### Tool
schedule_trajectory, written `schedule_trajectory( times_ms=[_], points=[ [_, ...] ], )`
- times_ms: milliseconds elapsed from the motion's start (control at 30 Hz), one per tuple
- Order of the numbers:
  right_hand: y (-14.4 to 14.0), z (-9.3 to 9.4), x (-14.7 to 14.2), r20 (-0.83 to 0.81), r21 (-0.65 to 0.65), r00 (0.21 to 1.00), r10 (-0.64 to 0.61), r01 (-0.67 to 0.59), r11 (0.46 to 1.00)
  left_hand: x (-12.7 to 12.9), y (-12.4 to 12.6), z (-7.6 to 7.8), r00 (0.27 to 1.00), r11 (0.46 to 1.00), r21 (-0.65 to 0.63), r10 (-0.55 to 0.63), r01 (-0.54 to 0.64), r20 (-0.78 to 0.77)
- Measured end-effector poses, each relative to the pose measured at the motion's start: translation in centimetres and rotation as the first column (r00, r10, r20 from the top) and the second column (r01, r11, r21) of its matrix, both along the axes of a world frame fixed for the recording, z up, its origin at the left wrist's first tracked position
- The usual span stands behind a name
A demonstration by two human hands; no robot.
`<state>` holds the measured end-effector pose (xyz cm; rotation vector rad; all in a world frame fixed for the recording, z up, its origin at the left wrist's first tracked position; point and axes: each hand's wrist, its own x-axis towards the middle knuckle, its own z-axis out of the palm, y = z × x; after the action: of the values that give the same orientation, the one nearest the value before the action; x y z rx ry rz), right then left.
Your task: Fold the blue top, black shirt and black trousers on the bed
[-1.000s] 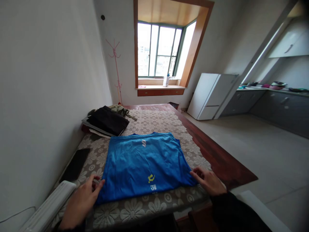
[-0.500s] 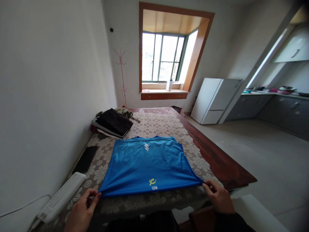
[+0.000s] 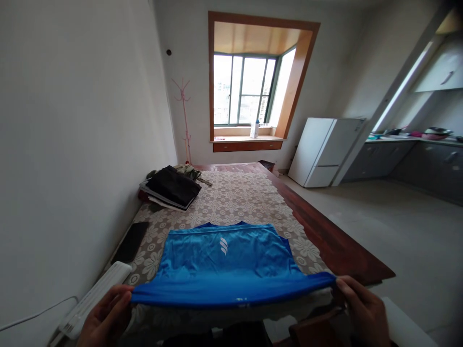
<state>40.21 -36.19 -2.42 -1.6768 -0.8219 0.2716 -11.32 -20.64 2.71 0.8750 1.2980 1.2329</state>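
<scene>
The blue shirt [image 3: 231, 270] lies across the near part of the tabletop [image 3: 361, 268], stretched sideways between two hands. The left hand [image 3: 108, 313] is pinched, thumb against fingers, on the left end of the shirt's near edge; the right hand [image 3: 361, 308] has the right end clamped the same way. They stand wider apart than half a second ago, and the whole shirt has slid toward the near edge of the tabletop. The near band now pulls taut and looks lifted, sagging slightly in the middle; the yellow logo has gone from sight there, leaving only scraps of white lettering. As I judge it, that leaves the lower part out of its flat lay, while the upper part, with its white emblem [image 3: 224, 246], rests wrinkled but fairly settled.

Just beyond the left hand, a white power strip [image 3: 96, 300] runs along the tabletop's left edge, with a flat black object [image 3: 130, 241] further up that edge. Past the shirt, the floral cloth [image 3: 246, 193] stretches to the far edge, and a pile of dark clothes [image 3: 173, 187] sits near the far left corner, well apart from both hands and unmoved.
</scene>
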Motion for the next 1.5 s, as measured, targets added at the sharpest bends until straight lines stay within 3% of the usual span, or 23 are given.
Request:
schedule_trajectory(
  times_ms=[133, 233, 333, 433, 500, 567, 633, 733, 867, 933, 1000, 1133, 1233, 1300, 1400, 1500],
  points=[
    [6.9, 4.4, 1.8, 0.113, -0.055, 0.985, 0.127, -0.121, 0.991, 2.7, 5.0, 2.5, 0.999, 0.994, 0.102, -0.036, 0.037, -0.009],
    [12.5, 6.2, 2.7, 0.200, -0.106, 0.967, 0.161, -0.142, 0.984, 5.0, 9.0, 2.7, 0.998, 0.987, 0.162, -0.008, 0.018, -0.059],
    [16.0, 5.5, 3.1, 0.213, -0.116, 0.966, 0.147, -0.125, 0.985, 6.2, 11.7, 1.6, 0.995, 0.972, 0.235, 0.030, -0.007, -0.094],
    [16.7, 3.3, 2.7, 0.157, -0.090, 0.978, 0.139, -0.126, 0.988, 6.2, 12.4, 0.2, 0.979, 0.949, 0.315, 0.073, -0.010, -0.189],
    [16.4, 2.0, 1.6, 0.172, -0.105, 0.964, 0.202, -0.186, 0.977, 6.4, 11.9, -0.3, 0.952, 0.942, 0.331, 0.049, 0.056, -0.303],
    [16.1, 1.3, -0.2, 0.251, -0.173, 0.912, 0.324, -0.287, 0.942, 7.5, 11.1, -0.3, 0.901, 0.926, 0.323, -0.040, 0.196, -0.433],
    [16.5, 1.2, -2.5, 0.349, -0.256, 0.817, 0.458, -0.387, 0.886, 9.6, 10.4, -0.2, 0.818, 0.877, 0.319, -0.131, 0.359, -0.560],
    [18.2, 1.2, -6.2, 0.484, -0.351, 0.645, 0.591, -0.475, 0.807, 13.9, 10.2, -0.3, 0.650, 0.749, 0.310, -0.205, 0.585, -0.732],
    [20.8, 0.0, -9.8, 0.593, -0.504, 0.480, 0.647, -0.405, 0.763, 18.7, 10.9, -2.5, 0.297, 0.563, 0.155, -0.169, 0.812, -0.940],
    [21.5, -1.3, -10.5, 0.590, -0.571, 0.441, 0.676, -0.365, 0.736, 19.8, 11.2, -4.0, 0.146, 0.552, 0.056, -0.120, 0.832, -0.982],
    [21.7, -2.6, -10.5, 0.563, -0.613, 0.428, 0.707, -0.358, 0.705, 20.2, 11.6, -5.5, 0.065, 0.553, 0.003, -0.092, 0.833, -0.994],
    [21.8, -4.1, -9.7, 0.519, -0.633, 0.434, 0.736, -0.383, 0.673, 20.1, 12.8, -6.5, 0.004, 0.507, -0.045, -0.096, 0.861, -0.995],
    [22.8, -3.3, -9.4, 0.492, -0.660, 0.426, 0.760, -0.388, 0.644, 20.5, 14.3, -6.5, -0.031, 0.492, -0.089, -0.125, 0.866, -0.992],
    [24.1, -2.1, -9.7, 0.492, -0.669, 0.418, 0.763, -0.380, 0.639, 21.2, 15.7, -7.2, 0.005, 0.482, -0.037, -0.086, 0.875, -0.996],
    [26.7, -1.1, -10.4, 0.540, -0.605, 0.444, 0.715, -0.384, 0.697, 21.9, 17.9, -10.1, 0.106, 0.427, 0.102, 0.015, 0.898, -0.994],
    [28.7, -1.8, -10.9, 0.554, -0.548, 0.486, 0.676, -0.398, 0.736, 22.1, 20.0, -13.7, 0.149, 0.391, 0.180, 0.109, 0.902, -0.983]
  ],
)
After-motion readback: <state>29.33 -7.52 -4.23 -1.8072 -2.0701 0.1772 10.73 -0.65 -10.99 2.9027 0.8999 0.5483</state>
